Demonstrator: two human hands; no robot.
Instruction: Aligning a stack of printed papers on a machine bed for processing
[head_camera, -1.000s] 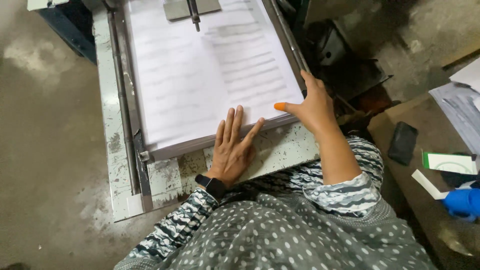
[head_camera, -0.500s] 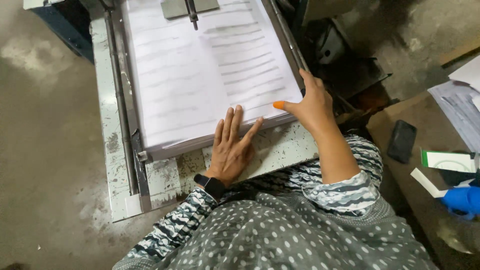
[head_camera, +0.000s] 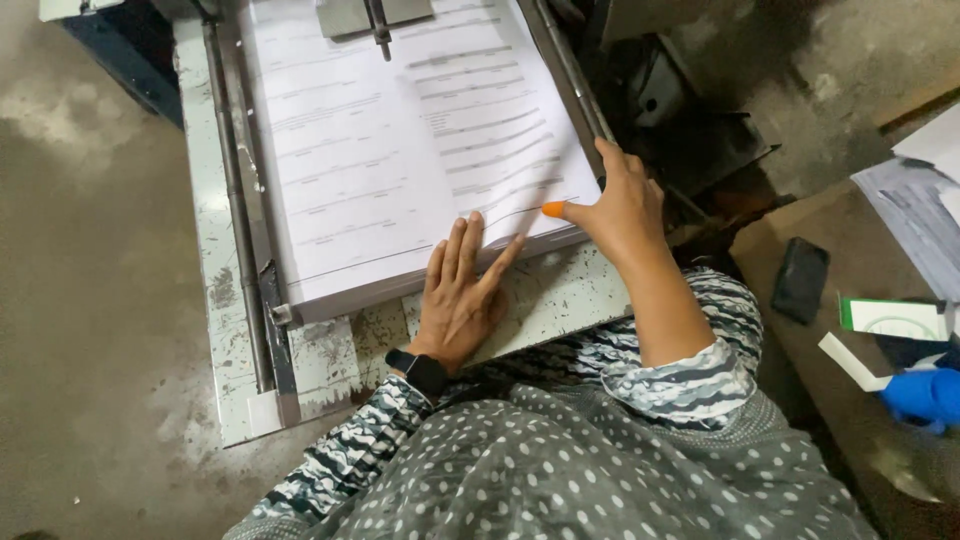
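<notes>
A thick stack of paper (head_camera: 400, 160), white with faint grey printed lines, lies square on the worn metal table (head_camera: 330, 360). The left hand (head_camera: 462, 295) rests flat, fingers spread, on its near edge; the right hand (head_camera: 620, 205) grips the stack's near right corner, thumb on top.

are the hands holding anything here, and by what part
The right hand grips the near right corner of the white printed paper stack; the left hand lies flat against its near edge, gripping nothing.
</notes>
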